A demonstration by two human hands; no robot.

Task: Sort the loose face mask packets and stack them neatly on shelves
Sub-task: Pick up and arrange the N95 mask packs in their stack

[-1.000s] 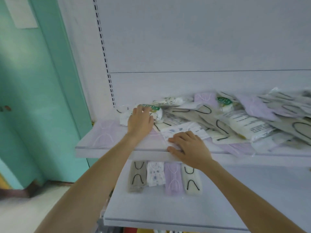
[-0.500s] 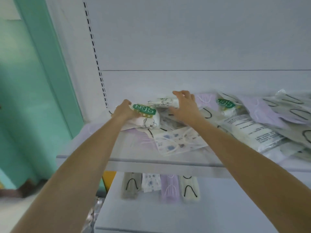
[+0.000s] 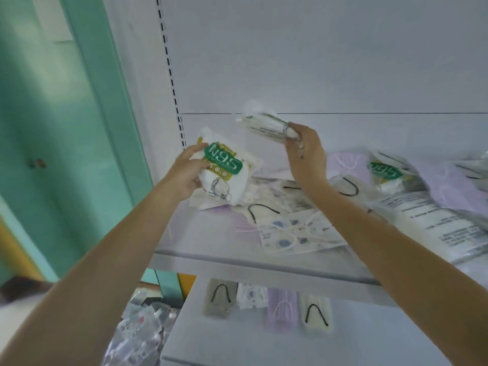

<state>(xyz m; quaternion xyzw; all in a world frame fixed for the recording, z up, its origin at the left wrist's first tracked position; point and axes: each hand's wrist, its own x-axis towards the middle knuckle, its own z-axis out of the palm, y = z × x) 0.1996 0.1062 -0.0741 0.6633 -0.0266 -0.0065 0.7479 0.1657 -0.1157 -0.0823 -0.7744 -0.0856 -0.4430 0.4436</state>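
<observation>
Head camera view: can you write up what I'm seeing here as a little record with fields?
left hand: grips N95 packet over the upper shelf
right hand: holds white packet, higher up
upper shelf: loose pile of mixed mask packets, second N95 packet among them
lower shelf: row of four packets, grey, patterned, purple, cream

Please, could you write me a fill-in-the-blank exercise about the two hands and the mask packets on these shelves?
1. The left hand grips the green-label packet, which reads ____.
2. The right hand grips a white packet, held ____ than the green-label packet.
3. On the lower shelf lies a row of ____ packets.

Missing words: N95; higher; four.
</observation>
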